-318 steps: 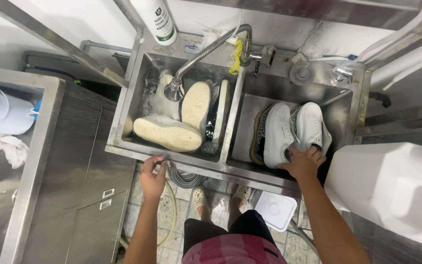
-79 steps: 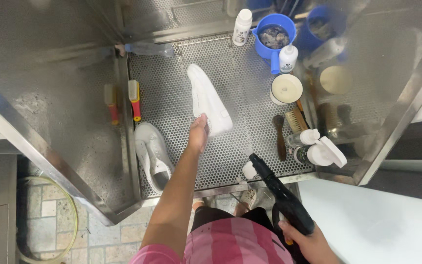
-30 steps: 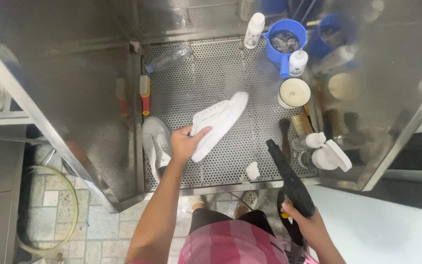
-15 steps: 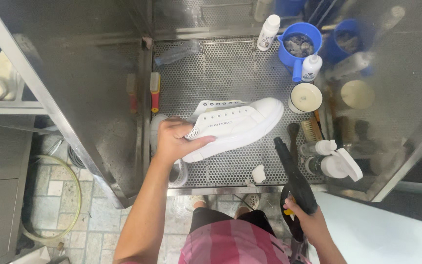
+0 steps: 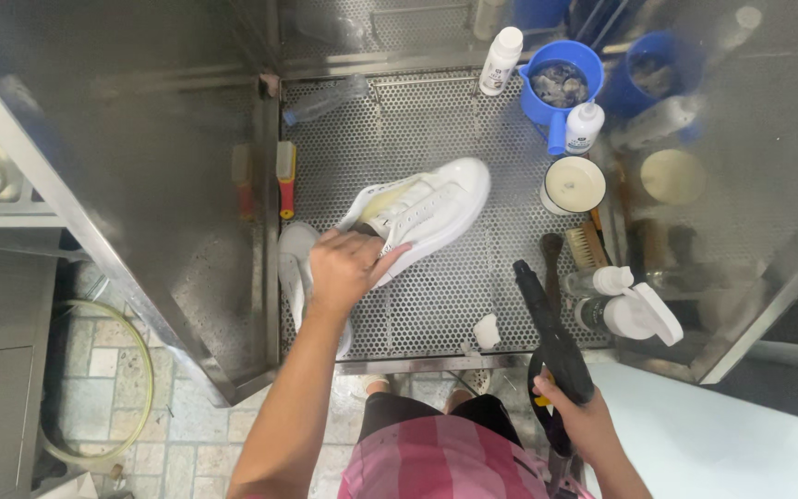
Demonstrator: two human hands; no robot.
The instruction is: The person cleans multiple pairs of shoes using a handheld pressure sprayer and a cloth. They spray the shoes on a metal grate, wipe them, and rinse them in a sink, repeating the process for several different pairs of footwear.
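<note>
Left hand [image 5: 348, 268] closed over the heel end of a white sneaker [image 5: 422, 212], fingers [image 5: 390, 263] wrapped round the collar from above. Sneaker held near centre of the perforated metal table [image 5: 399, 120], upper facing the camera, toe aimed toward 2 o'clock; whether the sole rests on the perforations or hangs just clear cannot be told. Grip at the heel leaves laces, tongue and toe uncovered (judged: full upper exposed toward the nozzle).

Right hand [image 5: 579, 416] at 5 o'clock, closed round the handle of a black spray gun [image 5: 547, 337]. Barrel angled toward 11 o'clock, muzzle pointed at the sneaker but well apart from it. No spray visible.

Second white shoe [image 5: 293, 268] at 9 o'clock of the held sneaker, partly hidden beneath the left hand and wrist, lying beside the cabinet's left wall.

Surroundings:
- Red-handled brush [image 5: 285, 176] at 10 o'clock, beside the left wall.
- White bottle [image 5: 501, 60] and blue jug [image 5: 561, 83] at 1 o'clock, along the back.
- Round white tub [image 5: 573, 183] at 3 o'clock.
- Wooden brush [image 5: 588, 245] and spray bottles [image 5: 634, 310] at 4 o'clock, grouped along the right edge (within reach of the gun hand).
- Small white lump [image 5: 486, 331] at 5 o'clock near the front rim; kind cannot be told.
</note>
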